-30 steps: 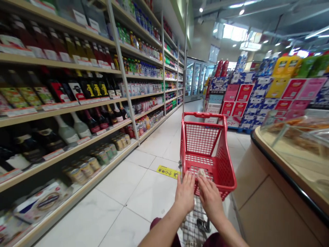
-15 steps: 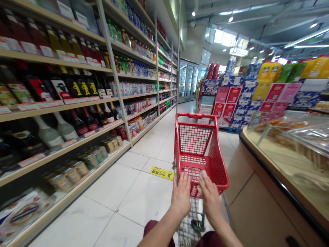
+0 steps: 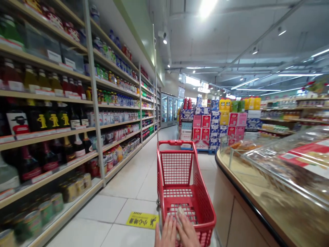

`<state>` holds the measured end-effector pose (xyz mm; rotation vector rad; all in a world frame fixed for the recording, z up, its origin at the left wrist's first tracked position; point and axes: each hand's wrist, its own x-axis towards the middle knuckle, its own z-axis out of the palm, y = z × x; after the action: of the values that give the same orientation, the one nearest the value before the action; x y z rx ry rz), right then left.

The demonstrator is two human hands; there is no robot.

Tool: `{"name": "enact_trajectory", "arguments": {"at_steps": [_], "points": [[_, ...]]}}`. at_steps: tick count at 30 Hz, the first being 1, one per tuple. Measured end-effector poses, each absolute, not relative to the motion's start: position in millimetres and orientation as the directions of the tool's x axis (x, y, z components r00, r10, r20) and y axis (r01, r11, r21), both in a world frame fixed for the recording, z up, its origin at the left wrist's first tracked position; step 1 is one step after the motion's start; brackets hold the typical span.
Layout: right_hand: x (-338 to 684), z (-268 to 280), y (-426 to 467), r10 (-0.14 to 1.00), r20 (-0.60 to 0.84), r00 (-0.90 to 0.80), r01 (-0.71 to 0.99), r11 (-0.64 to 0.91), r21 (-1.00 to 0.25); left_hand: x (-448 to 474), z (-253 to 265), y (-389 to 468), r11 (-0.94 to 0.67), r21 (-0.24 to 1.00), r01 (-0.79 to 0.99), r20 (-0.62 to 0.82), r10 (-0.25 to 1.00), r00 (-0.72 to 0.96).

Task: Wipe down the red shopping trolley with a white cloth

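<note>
Shopping cart (image 3: 186,200), single, red latticed plastic, stands on glossy tiles (image 3: 100,231) between shelves (image 3: 51,97) and one curved desk (image 3: 224,202). Left hand (image 3: 167,234) and right hand (image 3: 189,235) overlie its near end, straight-fingered; whether gripping, I cannot tell. One crumpled wad (image 3: 179,210) shows beside the right.

The shopping cart (image 3: 202,202) is bright red and grid-patterned, the crumpled cloth-like piece (image 3: 179,211) off-white. The floor sign (image 3: 142,220) is yellow with black print, the floor tiles (image 3: 99,209) white with dark seams. Shelf boards (image 3: 119,124) are beige, the stacked cartons (image 3: 206,121) red, pink and blue-and-white, the counter (image 3: 223,195) tan with black edging.
</note>
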<state>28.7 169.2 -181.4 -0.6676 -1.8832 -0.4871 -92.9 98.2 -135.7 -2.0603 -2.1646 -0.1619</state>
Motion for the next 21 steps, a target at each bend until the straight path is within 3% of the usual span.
{"name": "enact_trajectory", "arguments": {"at_steps": [2, 4, 7, 9, 15, 21], "points": [[34.5, -177.5, 172.4, 0.208, 0.903, -0.375, 0.642, 0.761, 0.091, -95.2, -132.3, 97.8, 0.048, -0.019, 0.999, 0.186, 0.982, -0.044], [59.2, -165.1, 173.2, 0.262, 0.88, -0.396, 0.696, 0.711, 0.102, -97.9, -125.7, 93.3, 0.046, -0.008, 0.999, 0.16, 0.986, -0.044], [84.1, -144.6, 165.7, 0.416, 0.856, -0.307, 0.799, 0.601, -0.005, -98.9, -114.6, 85.2, 0.036, -0.007, 0.999, 0.137, 0.99, -0.035], [72.4, -138.8, 154.3, 0.481, 0.829, -0.285, 0.787, 0.611, -0.083, -98.0, -109.2, 81.9, 0.029, -0.017, 0.999, 0.14, 0.99, -0.027], [51.2, -141.1, 138.3, 0.481, 0.764, -0.429, 0.651, 0.751, -0.107, -101.8, -106.5, 77.3, -0.011, -0.054, 0.998, 0.145, 0.989, 0.019], [94.4, -131.8, 151.6, 0.607, 0.755, -0.246, 0.73, 0.628, -0.267, -101.5, -101.8, 74.1, 0.016, -0.027, 1.0, 0.161, 0.987, -0.011]]}}
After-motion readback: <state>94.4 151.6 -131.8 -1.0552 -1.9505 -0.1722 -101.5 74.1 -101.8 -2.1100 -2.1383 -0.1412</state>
